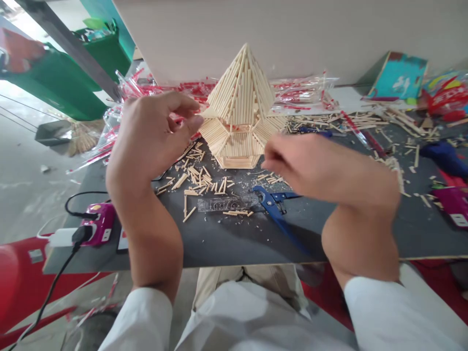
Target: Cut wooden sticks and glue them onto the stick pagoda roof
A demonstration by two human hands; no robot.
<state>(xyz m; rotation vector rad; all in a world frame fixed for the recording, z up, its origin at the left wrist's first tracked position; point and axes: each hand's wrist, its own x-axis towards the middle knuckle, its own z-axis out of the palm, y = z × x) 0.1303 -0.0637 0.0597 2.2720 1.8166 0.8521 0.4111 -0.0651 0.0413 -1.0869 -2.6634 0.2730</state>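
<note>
A model tower of thin wooden sticks [241, 87] stands upright on the dark table, with a pointed roof above a flared lower tier. My left hand [157, 126] is at its left side, thumb and forefinger apart close to the left eave; whether they touch it I cannot tell. Close to the lower right eave is my right hand [292, 158], slightly blurred, its fingers curled together and their tips partly hidden. In front of the model lie a clear ruler [223, 203] and a blue-handled cutter [272, 207]. Short cut sticks [199, 178] are scattered between the model and the ruler.
Red-and-clear plastic wrappers [300, 92] pile up behind the model. Loose sticks [329, 121] and a blue tool [444, 156] lie to the right. Purple power strips [100, 224] sit at both sides, one with cables. Green bins [54, 83] stand beyond the left edge.
</note>
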